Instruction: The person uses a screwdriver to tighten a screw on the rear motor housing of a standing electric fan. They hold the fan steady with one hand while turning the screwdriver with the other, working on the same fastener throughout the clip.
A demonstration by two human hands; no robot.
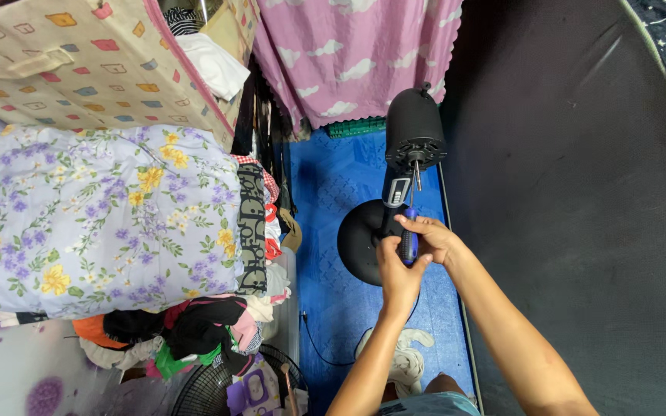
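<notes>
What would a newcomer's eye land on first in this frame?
Probably the two hands at centre: the left hand and right hand together grip a blue-handled screwdriver, its shaft pointing up at the black fan motor housing of a stripped pedestal fan standing on the blue floor mat. Next comes the big floral quilt filling the left side, with a pink cloud-print curtain hanging at the top.

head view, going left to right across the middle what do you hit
floral quilt → stack of folded clothes → blue floor mat → fan's round black base → left hand → blue-handled screwdriver → right hand → dark mattress
</notes>
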